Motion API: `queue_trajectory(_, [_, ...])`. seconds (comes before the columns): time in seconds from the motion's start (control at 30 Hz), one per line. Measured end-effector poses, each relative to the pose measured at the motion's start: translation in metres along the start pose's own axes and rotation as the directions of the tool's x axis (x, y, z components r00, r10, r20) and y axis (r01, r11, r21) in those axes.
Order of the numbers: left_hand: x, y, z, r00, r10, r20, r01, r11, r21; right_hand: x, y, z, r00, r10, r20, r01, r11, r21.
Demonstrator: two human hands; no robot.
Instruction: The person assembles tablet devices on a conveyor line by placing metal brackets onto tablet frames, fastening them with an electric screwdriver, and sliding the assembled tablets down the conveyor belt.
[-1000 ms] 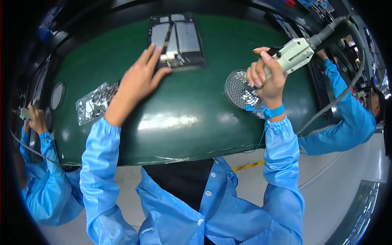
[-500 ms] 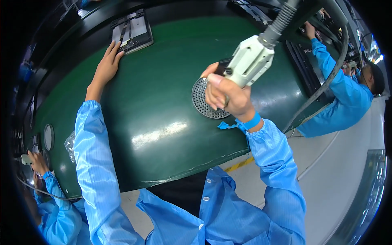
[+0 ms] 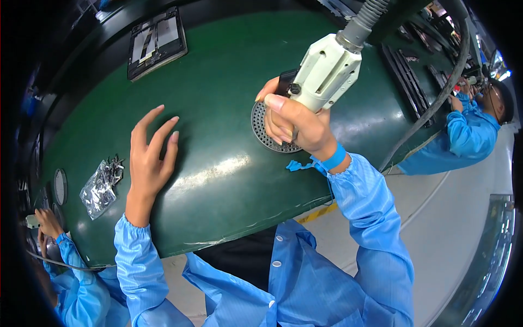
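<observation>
My right hand (image 3: 302, 122) is closed round a white electric screwdriver (image 3: 327, 71), which hangs from a grey corrugated hose. Beneath that hand lies a round grey plate full of small holes (image 3: 261, 128); the hand and tool hide part of it, and the tool's tip is out of sight. My left hand (image 3: 151, 155) is open and holds nothing, fingers spread over the green table (image 3: 218, 131). Beyond it, at the far left, rests a flat black device (image 3: 158, 43) with its inside exposed. A clear plastic bag (image 3: 98, 193) with small metal parts lies left of that hand.
A grey cable (image 3: 430, 117) curves down on the right. Long black strips (image 3: 406, 84) lie near the right edge. One co-worker in blue (image 3: 479, 136) sits at the right, another (image 3: 81, 297) at the lower left. Round plates (image 3: 60, 186) stand at the left edge.
My left hand has left the black device and drawn back toward me, uncovering the plastic bag. The right hand still grips the screwdriver over the plate. The right co-worker's arm has pulled back.
</observation>
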State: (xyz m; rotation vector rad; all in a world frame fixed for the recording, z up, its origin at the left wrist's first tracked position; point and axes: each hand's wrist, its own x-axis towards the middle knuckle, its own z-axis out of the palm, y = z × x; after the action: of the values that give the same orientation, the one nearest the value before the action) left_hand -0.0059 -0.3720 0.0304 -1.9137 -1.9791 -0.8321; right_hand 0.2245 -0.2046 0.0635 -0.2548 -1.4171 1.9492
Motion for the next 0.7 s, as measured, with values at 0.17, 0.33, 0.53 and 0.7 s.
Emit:
queue_trajectory(0.17, [-0.0069, -0.0023, -0.0029, 0.999, -0.049, 0.007, 0.049, 0.997, -0.053, -0.0011, 0.0028, 0.0016, 1.000, 0.000, -0.018, -0.002, 0.997, -0.083])
queue_trajectory(0.33, [-0.0071, -0.0047, -0.0020, 0.997, -0.078, 0.003, 0.078, 0.989, -0.124, -0.0010, 0.0027, 0.0017, 1.000, -0.017, 0.001, 0.017, 0.995, -0.096])
queue_trajectory(0.53, [-0.0058, -0.0049, -0.0001, 0.995, -0.096, 0.012, 0.097, 0.986, -0.136, -0.0001, 0.0061, -0.0013, 0.999, -0.041, 0.010, 0.040, 0.998, 0.053])
queue_trajectory(0.7, [-0.0091, -0.0052, -0.0016, 0.995, -0.102, 0.017, 0.103, 0.986, -0.134, -0.0019, 0.0030, 0.0071, 0.998, -0.059, 0.005, 0.059, 0.985, -0.159])
